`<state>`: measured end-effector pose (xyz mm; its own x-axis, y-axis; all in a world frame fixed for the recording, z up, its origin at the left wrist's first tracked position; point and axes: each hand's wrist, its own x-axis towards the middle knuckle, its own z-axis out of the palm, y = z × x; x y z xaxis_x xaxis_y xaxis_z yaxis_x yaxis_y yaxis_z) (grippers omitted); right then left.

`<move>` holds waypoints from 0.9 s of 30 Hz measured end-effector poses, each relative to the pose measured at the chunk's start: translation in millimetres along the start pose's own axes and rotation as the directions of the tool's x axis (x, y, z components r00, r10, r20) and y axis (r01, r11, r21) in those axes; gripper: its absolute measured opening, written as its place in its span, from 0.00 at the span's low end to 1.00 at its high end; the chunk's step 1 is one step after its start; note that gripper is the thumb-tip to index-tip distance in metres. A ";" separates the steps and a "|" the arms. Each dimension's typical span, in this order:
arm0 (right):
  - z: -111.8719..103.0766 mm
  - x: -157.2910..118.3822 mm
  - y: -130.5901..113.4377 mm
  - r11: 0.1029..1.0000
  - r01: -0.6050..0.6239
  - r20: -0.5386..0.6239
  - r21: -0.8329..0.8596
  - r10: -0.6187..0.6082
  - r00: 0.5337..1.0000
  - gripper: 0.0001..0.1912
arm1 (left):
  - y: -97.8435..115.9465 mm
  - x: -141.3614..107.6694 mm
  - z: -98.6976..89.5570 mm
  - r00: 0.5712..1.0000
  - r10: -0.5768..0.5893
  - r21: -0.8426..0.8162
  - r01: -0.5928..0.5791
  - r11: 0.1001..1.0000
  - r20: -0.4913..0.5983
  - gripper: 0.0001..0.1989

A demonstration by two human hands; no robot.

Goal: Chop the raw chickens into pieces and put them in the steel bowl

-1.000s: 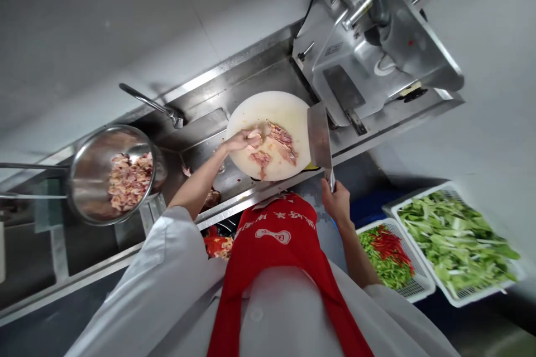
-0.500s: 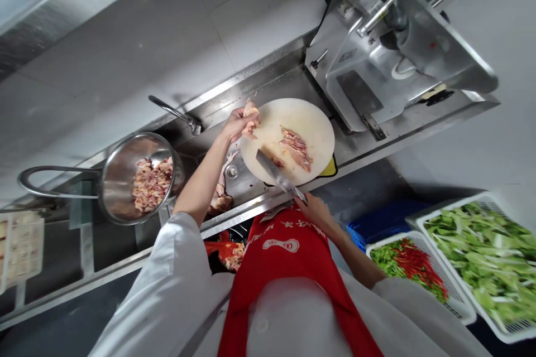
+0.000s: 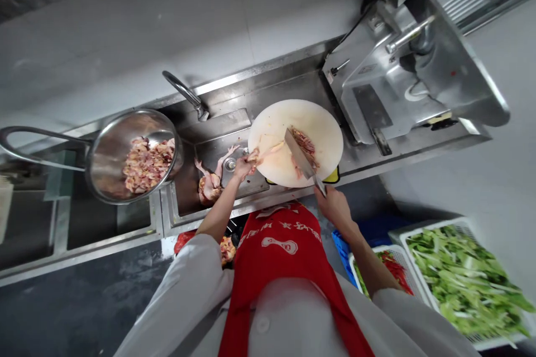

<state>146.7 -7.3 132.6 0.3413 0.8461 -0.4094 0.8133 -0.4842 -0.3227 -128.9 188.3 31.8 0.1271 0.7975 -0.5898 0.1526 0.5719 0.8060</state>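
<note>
My right hand point(image 3: 336, 209) is wrapped round the handle of a cleaver point(image 3: 300, 155). Its broad blade rests slantwise on the round white cutting board point(image 3: 268, 117), against a heap of dark reddish cut meat point(image 3: 305, 144). At the board's left edge, my left hand point(image 3: 244, 168) is closed on a piece of chicken point(image 3: 253, 157), from which a pale strip stretches over the board towards the blade. A plucked chicken point(image 3: 210, 185) with its feet attached lies in the sink point(image 3: 184, 198), just left of my left hand.
A large steel pan point(image 3: 104, 162) with chopped chicken stands left, near a faucet point(image 3: 186, 92). A metal slicing machine point(image 3: 377, 89) is right of the board. White baskets of cut greens point(image 3: 464, 273) and red peppers point(image 3: 396, 270) stand at lower right. A bag of meat point(image 3: 227, 250) sits below the counter.
My left hand has come down from the board's upper left to its lower left edge with the chicken piece. The cleaver has moved right, onto the dark meat. The view has shifted.
</note>
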 end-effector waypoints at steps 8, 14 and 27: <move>6.4 18.7 -51.9 0.996 0.033 -0.260 0.085 -0.010 0.966 0.24 | -6.3 -20.7 -27.6 0.991 0.001 -0.139 -0.020 0.990 -0.136 0.14; 4.5 11.2 -38.3 0.992 0.045 0.084 -0.119 -0.035 0.996 0.20 | 1.8 -38.6 -68.8 0.973 0.085 -0.219 -0.132 0.967 -0.213 0.16; 1.3 -10.4 -48.9 0.989 0.103 0.034 -0.108 -0.100 0.994 0.20 | -15.6 -79.5 -128.0 0.944 -0.004 -0.189 -0.061 0.980 -0.329 0.18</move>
<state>102.8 7.3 151.5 0.2424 0.8822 -0.4038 0.8903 -0.3677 -0.2688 -266.8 140.6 72.4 -0.2028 0.8139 -0.5444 -0.0438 0.5479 0.8354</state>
